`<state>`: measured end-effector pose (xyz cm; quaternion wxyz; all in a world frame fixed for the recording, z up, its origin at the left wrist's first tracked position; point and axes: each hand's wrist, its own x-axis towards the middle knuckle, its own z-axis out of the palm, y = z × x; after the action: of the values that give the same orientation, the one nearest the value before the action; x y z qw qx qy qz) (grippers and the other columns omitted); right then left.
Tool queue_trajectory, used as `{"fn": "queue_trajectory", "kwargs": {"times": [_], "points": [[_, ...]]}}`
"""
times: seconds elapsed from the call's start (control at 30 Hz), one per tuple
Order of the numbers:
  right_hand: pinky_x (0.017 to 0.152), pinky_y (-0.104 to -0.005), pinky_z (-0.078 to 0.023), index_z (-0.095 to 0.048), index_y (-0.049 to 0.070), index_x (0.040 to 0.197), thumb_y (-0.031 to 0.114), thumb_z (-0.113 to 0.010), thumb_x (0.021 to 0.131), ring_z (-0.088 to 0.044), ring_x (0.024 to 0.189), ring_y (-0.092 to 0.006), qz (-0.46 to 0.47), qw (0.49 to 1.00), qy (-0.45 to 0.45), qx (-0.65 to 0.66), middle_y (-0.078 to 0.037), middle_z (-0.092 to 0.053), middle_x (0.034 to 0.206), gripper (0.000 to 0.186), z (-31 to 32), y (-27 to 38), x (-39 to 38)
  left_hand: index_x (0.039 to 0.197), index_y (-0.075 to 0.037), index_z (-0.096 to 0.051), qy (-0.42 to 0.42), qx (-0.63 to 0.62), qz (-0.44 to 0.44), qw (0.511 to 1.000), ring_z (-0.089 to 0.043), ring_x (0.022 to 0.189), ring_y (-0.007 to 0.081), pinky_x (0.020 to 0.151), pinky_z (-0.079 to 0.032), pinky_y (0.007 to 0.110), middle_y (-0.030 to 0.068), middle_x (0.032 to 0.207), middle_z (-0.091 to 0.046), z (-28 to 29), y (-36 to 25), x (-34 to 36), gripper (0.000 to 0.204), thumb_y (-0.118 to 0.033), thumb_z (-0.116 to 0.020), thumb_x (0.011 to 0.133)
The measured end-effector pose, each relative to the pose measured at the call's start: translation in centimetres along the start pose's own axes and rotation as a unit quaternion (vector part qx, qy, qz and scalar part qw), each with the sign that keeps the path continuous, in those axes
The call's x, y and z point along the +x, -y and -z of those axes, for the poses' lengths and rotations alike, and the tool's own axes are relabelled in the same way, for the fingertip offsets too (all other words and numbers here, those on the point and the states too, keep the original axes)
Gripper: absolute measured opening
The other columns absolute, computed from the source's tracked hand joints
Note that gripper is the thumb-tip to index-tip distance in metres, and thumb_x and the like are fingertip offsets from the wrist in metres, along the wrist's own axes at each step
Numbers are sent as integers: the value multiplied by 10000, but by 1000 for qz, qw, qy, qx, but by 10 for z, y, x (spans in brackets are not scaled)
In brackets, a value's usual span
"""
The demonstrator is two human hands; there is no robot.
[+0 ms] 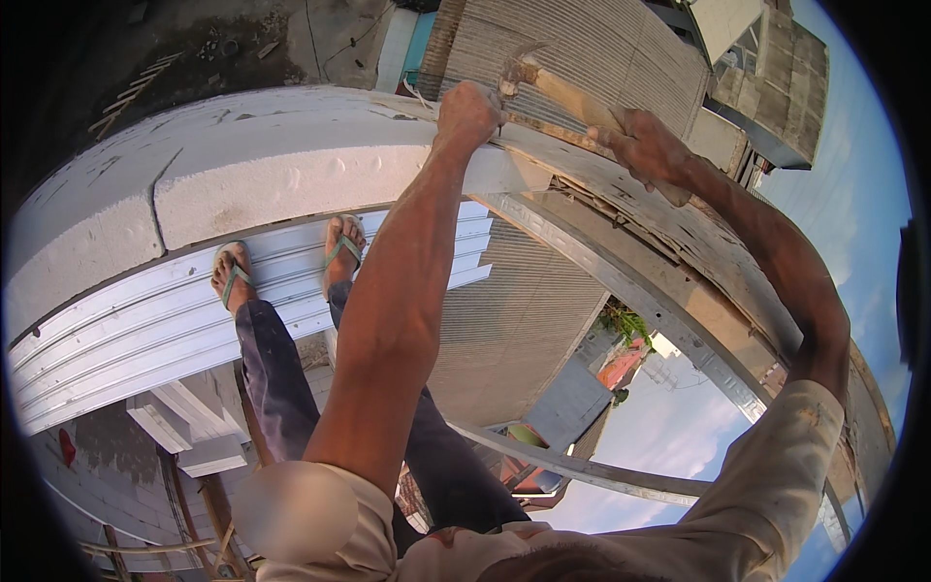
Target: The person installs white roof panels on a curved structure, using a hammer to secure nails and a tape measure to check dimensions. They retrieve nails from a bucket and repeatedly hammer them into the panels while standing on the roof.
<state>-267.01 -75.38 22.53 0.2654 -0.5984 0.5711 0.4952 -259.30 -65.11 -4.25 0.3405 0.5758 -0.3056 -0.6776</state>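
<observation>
My right hand (652, 150) is wrapped round the wooden handle of a claw hammer (580, 95), whose worn metal head is beside my left fist. My left hand (470, 114) is closed at the end of the white block wall. A thin dark piece shows at its fingers, too small to name. Below both hands runs a weathered wooden board (621, 209) with a rough, layered edge. It meets the end of the pale block wall (291, 189) just under my left hand.
My sandalled feet stand on a white ribbed panel (145, 344) beside the wall. A metal beam (659, 315) slants down to the right, with open drops on both sides of it. Corrugated roofs (524, 320) lie below. White blocks (194, 422) are stacked at lower left.
</observation>
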Motion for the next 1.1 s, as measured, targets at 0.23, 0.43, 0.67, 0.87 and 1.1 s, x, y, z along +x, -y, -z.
{"fn": "queue_trajectory", "kwargs": {"times": [0.23, 0.43, 0.67, 0.87, 1.1], "points": [[316, -297, -447, -534, 5, 935, 513, -574, 1047, -525, 390, -117, 81, 992, -75, 61, -23, -514, 575, 522, -14, -17, 3, 955, -95, -821, -4, 18, -9, 1000, -740, 968, 351, 885, -569, 427, 183, 1001, -772, -4, 4, 4, 250, -218, -873, 744], [309, -293, -433, -532, 23, 922, 541, -583, 1035, -518, 381, -124, 83, 990, -67, 90, -16, -503, 570, 533, -5, -21, 11, 982, -81, -812, 11, 106, -86, 991, -736, 999, 366, 897, -573, 428, 199, 1042, -766, -4, 3, 1, 271, -216, -873, 754], [296, -296, -415, -529, 41, 912, 576, -605, 1011, -501, 365, -121, 62, 996, -42, 55, -18, -509, 569, 550, -4, -14, 11, 940, -41, -803, -13, 60, -7, 998, -732, 1041, 371, 932, -569, 429, 223, 1059, -758, -2, 3, 4, 249, -232, -849, 787], [339, -292, -449, -544, 6, 1034, 510, -560, 1044, -518, 429, -121, 59, 996, -49, 48, -3, -492, 612, 505, 6, -16, 10, 1011, 46, -757, 4, 103, -28, 994, -721, 1053, 410, 936, -568, 452, 287, 1072, -733, 6, -11, -10, 332, -201, -833, 802], [361, -296, -469, -567, -16, 1087, 445, -553, 1067, -513, 445, -116, 26, 997, -40, 59, -6, -508, 628, 462, -6, -17, 4, 1555, -29, -346, 21, 307, -198, 930, -372, 1487, 361, 1239, -265, 572, 251, 1563, -381, 4, -39, -140, 834, -42, -735, 817]]}}
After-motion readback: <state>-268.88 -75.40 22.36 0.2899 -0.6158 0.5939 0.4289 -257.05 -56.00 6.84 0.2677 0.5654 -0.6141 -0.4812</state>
